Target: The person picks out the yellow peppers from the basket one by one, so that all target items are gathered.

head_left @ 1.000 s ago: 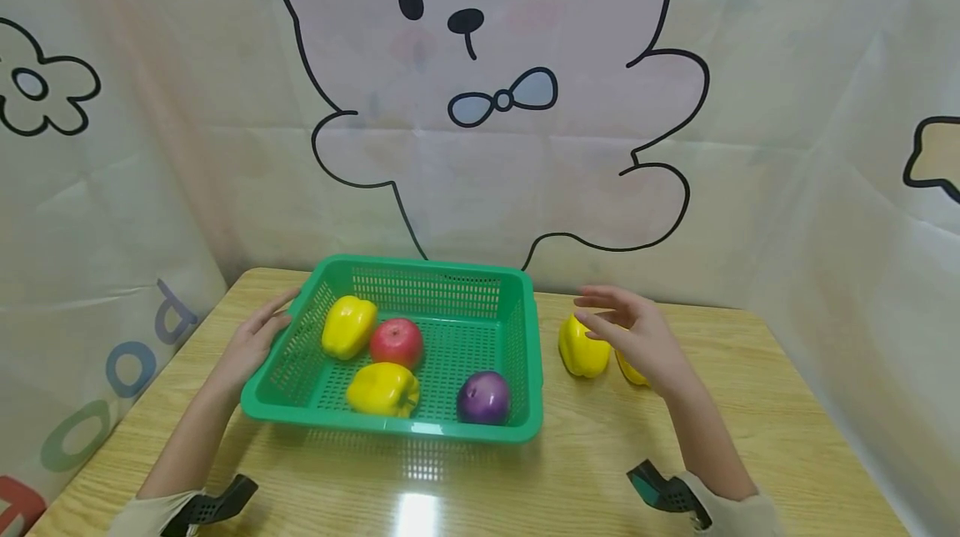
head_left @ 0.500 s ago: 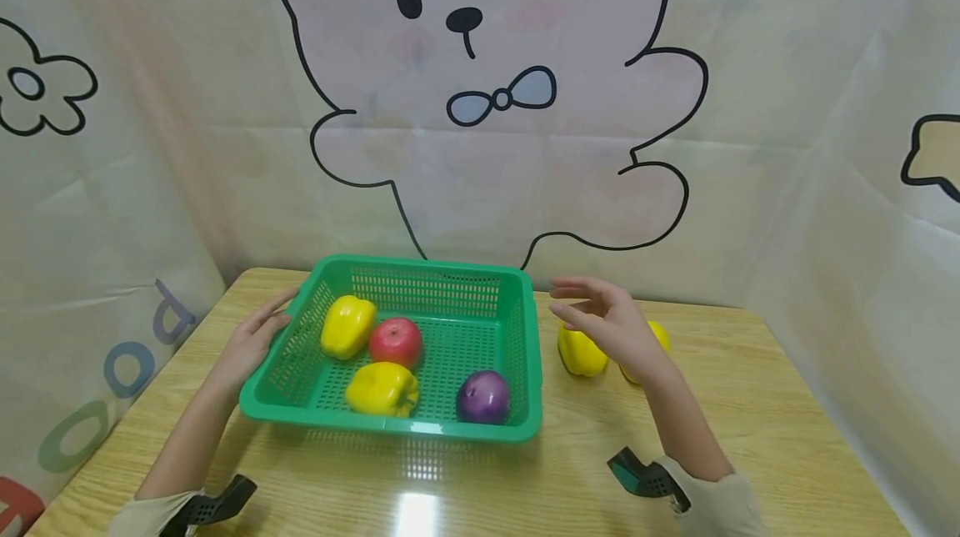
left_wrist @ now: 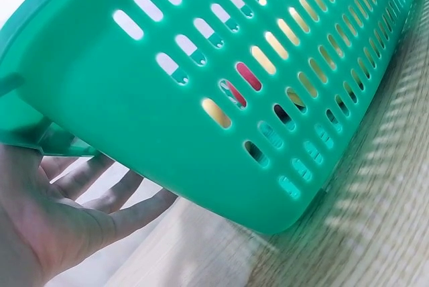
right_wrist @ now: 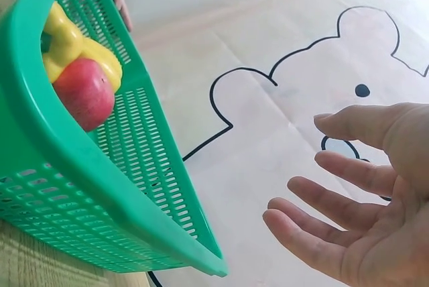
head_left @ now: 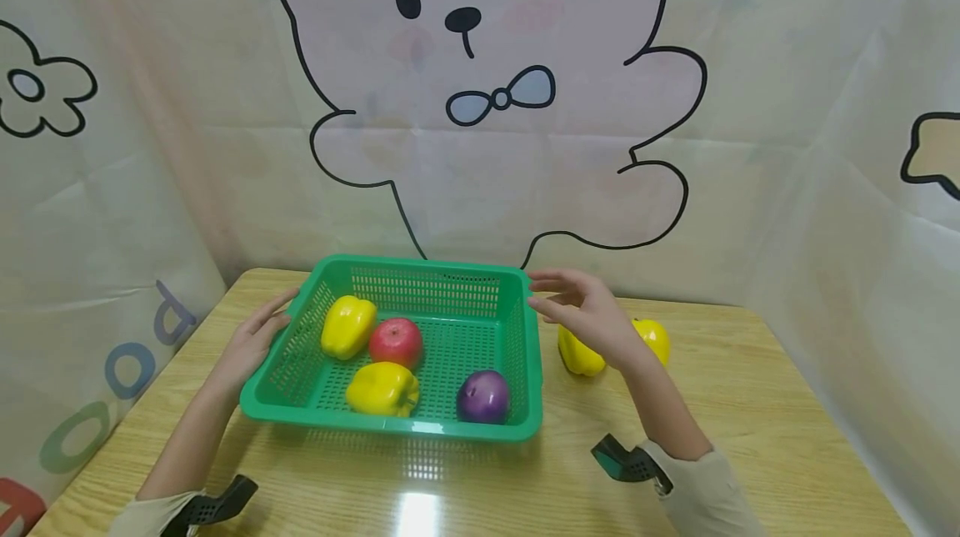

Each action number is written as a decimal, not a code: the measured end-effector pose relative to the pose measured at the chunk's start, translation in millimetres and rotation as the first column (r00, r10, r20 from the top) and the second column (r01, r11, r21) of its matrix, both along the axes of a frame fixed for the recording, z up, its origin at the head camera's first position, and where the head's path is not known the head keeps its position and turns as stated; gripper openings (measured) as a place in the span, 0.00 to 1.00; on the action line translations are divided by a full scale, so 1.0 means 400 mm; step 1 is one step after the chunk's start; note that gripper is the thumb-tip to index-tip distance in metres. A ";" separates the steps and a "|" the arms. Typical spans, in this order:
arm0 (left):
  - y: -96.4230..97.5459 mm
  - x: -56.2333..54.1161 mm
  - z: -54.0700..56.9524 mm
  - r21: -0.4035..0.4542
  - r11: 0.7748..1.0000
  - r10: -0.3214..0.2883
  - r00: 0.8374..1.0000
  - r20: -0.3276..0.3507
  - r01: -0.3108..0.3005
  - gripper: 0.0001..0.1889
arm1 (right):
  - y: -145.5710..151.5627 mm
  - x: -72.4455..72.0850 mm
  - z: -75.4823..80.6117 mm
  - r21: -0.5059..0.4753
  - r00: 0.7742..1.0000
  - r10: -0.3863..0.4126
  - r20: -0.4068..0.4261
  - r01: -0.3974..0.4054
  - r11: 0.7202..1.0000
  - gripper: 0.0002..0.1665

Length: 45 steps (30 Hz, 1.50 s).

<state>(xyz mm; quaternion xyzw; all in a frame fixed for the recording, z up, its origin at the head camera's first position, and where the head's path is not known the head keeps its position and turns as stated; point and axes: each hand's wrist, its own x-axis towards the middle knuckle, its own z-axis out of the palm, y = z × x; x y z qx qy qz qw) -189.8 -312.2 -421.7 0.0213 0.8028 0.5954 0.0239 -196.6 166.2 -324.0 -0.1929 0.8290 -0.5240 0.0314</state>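
Observation:
A green plastic basket [head_left: 427,430] stands on the table, holding two yellow bell peppers [head_left: 349,327], a red apple [head_left: 396,343] and a round purple vegetable [head_left: 483,397]. My left hand [head_left: 251,345] rests against the basket's left end; in the left wrist view its fingers [left_wrist: 127,216] stretch out along the underside of the rim. At the back right corner hovers my right hand [head_left: 581,312], its fingers loosely spread. The right wrist view shows a gap between those fingertips [right_wrist: 275,216] and the basket, with nothing held.
To the right of the basket, two more yellow bell peppers [head_left: 651,340] lie on the wooden table [head_left: 750,437], partly hidden by my right hand and forearm. A cloth backdrop [head_left: 787,212] with a bear drawing hangs close behind the table.
My right hand has moved left from above the loose peppers to the basket's right rim, uncovering more of the rightmost pepper. My left hand and the basket stay put.

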 end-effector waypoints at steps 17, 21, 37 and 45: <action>-0.004 -0.002 -0.002 0.035 0.999 -0.003 1.000 0.013 0.002 0.35 | -0.058 -0.040 0.004 0.006 0.994 0.098 0.039 -0.098 0.995 0.27; -0.003 -0.001 -0.001 0.036 0.999 -0.005 1.000 0.011 0.004 0.34 | -0.077 -0.047 0.003 0.003 0.992 0.114 0.053 -0.114 0.993 0.27; -0.001 0.000 0.000 0.026 1.000 0.001 1.000 0.013 -0.001 0.35 | -0.148 -0.077 -0.007 -0.010 0.973 0.185 0.141 -0.186 0.983 0.27; -0.004 -0.002 -0.003 0.033 0.999 0.000 1.000 0.016 0.000 0.35 | -0.183 -0.086 -0.012 0.012 0.953 0.245 0.176 -0.251 0.968 0.27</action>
